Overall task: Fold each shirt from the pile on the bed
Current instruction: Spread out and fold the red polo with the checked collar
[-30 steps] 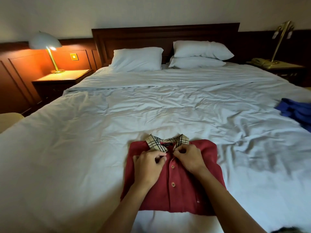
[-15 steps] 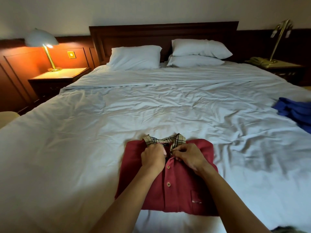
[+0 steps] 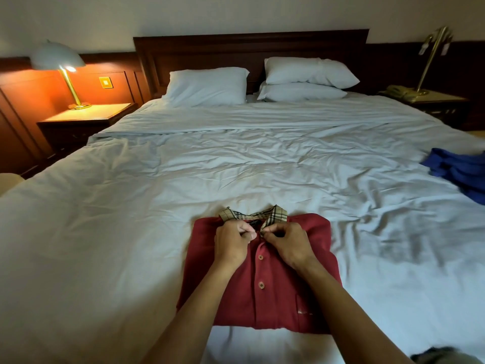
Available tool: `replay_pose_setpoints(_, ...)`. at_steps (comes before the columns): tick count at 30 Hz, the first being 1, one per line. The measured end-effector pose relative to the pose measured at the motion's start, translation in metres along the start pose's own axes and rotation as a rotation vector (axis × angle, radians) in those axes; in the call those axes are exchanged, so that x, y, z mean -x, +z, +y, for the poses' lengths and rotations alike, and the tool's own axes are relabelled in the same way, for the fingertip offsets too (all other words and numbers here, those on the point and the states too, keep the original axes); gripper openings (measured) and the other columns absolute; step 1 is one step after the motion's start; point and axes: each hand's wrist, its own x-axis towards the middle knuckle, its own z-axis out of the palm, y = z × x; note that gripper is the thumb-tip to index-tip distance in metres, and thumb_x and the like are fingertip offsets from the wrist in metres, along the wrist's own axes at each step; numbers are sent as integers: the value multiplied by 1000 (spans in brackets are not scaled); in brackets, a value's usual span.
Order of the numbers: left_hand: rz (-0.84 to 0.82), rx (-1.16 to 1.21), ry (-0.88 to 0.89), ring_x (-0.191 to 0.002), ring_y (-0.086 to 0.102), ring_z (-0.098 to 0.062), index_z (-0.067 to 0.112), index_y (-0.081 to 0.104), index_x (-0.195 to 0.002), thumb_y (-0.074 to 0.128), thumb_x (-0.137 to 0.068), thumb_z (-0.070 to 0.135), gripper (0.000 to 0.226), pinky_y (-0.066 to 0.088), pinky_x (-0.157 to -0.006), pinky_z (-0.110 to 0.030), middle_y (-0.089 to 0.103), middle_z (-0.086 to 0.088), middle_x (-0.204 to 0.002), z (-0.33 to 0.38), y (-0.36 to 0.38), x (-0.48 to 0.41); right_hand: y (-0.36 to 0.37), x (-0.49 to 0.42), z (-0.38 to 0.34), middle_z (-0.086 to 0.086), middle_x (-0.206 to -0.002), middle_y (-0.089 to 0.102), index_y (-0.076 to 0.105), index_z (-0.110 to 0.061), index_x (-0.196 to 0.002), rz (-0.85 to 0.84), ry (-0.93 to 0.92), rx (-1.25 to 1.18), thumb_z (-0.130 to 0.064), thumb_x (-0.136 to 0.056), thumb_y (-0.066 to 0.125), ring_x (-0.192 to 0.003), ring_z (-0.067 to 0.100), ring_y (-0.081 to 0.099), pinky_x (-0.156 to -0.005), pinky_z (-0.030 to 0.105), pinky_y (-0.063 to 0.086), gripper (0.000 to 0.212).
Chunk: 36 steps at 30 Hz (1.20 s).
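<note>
On the bed [image 3: 236, 166], left hand [image 3: 232, 241] and right hand [image 3: 286, 241] have slid up the folded red polo [image 3: 262, 298], both pinching its plaid collar [image 3: 277, 215], looks nearly done.

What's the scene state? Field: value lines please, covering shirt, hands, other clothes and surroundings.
shirt: red shirt, folded into a rectangle, front up, flat on the bed near its foot
collar: plaid collar, at the shirt's far edge
left hand: left hand pinches fabric at the neck opening
right hand: right hand pinches the collar's tip at the neck opening
other clothes: blue garment, crumpled at the bed's right edge
surroundings: lit lamp on the left nightstand; three pillows at the head of the bed
</note>
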Motion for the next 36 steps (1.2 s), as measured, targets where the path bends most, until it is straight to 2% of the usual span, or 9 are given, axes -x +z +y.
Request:
replay_pose_setpoints(5,-81,112,-108,-62,65,-1,19,75,-78,79,-82,7,13,51,-70,-18,74,5,-74,0,-3,-5,4,0,0,-13,-82,74,79,-19,-85,0,-21,59,-17,-85,74,-81,-8,65,-74,0,40,5)
replay_pose_setpoints(10,-110,172,-190,-75,65,-4,17,65,-88,80,-79,2,22,48,-71,-12,68,7,-77,6,-1,-7,7,0,-1,-13,-82,74,80,-17,-85,-8,-18,110,-15,-84,74,-77,-9,63,-71,-2,38,6)
replay_pose_setpoints(12,-117,114,-155,-82,68,-12,15,62,-93,80,-78,2,27,52,-80,-20,68,6,-76,5,0,-9,6,0,-2,-11,-83,74,80,-16,-85,1,-7,113,-13,-84,74,-78,-7,63,-71,-3,38,7)
replay_pose_setpoints(14,-110,10,-74,-84,70,-15,14,67,-89,81,-77,5,21,54,-85,-29,69,6,-75,3,-1,-11,5,0,-1,-11,-83,74,80,-16,-86,15,6,105,-12,-84,74,-77,-7,62,-71,-3,38,8)
replay_pose_setpoints(19,-127,-172,42,-78,70,-8,16,79,-84,84,-78,19,9,54,-76,-24,76,3,-81,3,-5,-5,2,0,2,-15,-81,73,80,-19,-85,80,54,46,-13,-82,75,-78,-8,63,-77,6,44,8)
replay_pose_setpoints(25,-101,-480,25,-102,67,-28,21,74,-96,73,-89,31,13,50,-78,-33,71,-4,-104,22,1,-1,0,0,3,-15,-82,74,78,-23,-82,75,85,-8,-15,-83,75,-82,-6,66,-78,9,47,9)
replay_pose_setpoints(28,-136,-564,33,-108,65,-32,19,73,-103,67,-92,23,13,51,-84,-38,69,-7,-113,26,3,-2,-1,0,4,-15,-84,73,78,-21,-84,51,79,-13,-14,-84,73,-83,-6,65,-75,5,45,9)
replay_pose_setpoints(32,-189,-594,43,-109,65,-33,19,74,-101,63,-92,15,15,52,-85,-38,68,-7,-114,29,3,-4,-2,0,5,-14,-83,73,78,-20,-86,27,90,-26,-14,-86,70,-82,-5,65,-75,9,46,10)
replay_pose_setpoints(36,-230,-633,91,-106,65,-34,14,72,-96,58,-87,3,21,54,-86,-42,68,-8,-111,32,0,-5,-6,-2,5,-6,-67,70,75,-15,-81,-38,149,-173,-10,-88,68,-61,3,61,-64,16,47,11)
